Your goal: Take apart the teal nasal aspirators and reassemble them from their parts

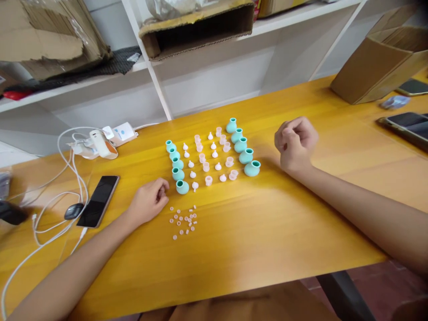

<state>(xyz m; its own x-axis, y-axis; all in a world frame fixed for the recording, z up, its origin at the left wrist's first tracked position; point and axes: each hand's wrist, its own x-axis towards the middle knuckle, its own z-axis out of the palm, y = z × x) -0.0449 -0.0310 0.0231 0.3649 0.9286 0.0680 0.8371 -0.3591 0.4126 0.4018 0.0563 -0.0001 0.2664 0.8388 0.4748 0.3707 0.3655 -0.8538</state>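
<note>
My left hand [150, 200] rests on the table with its fingers curled in, beside the nearest pot of the left row of small teal pots [178, 163]. On the other side my right hand [297, 145] is closed in a fist, to the right of the right row of teal pots [246, 156]. Nothing shows in either hand. Between the two rows of pots stand columns of small white pointed pieces [191, 164] and translucent pinkish cups [206, 166]. Several tiny pinkish rings [181, 218] lie scattered in front of the left row.
A black phone [99, 201] and white cables [78, 178] lie at the left, near a power strip [122, 133]. A cardboard box [374, 67] and another phone [408, 127] are on the right. White shelving [214, 76] backs the wooden table [254, 240].
</note>
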